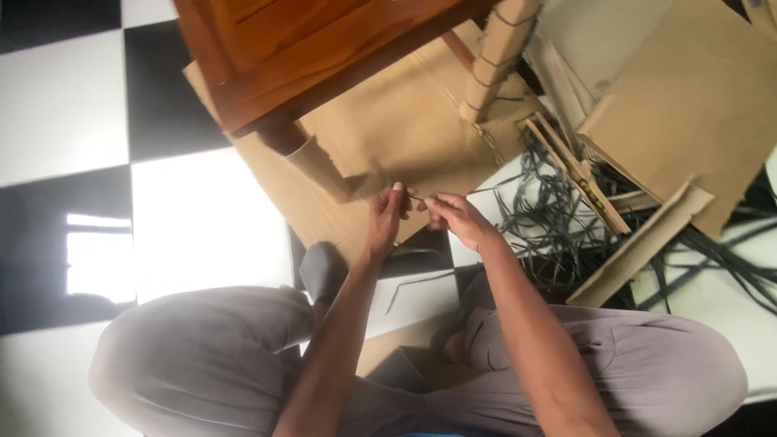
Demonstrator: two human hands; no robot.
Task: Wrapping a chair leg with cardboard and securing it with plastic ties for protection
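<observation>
Left hand: left hand (385, 217) pinches one end of a thin dark strip (416, 197), fingers closed on it.
Right hand: right hand (458, 217) pinches the other end, fingertips closed.
Strip: spans between both hands, above flattened brown cardboard (405, 121) on the checkered floor (73, 105).
Packaging: folded brown cardboard sheets (672, 105) at right, dark strips (550, 235) beside them.

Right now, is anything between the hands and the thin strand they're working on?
Nothing visible. The left hand and right hand both pinch the thin strand at the fingertips, held in the air above the cardboard. The wooden furniture and the pile of dark strips lie off to the sides.
</observation>
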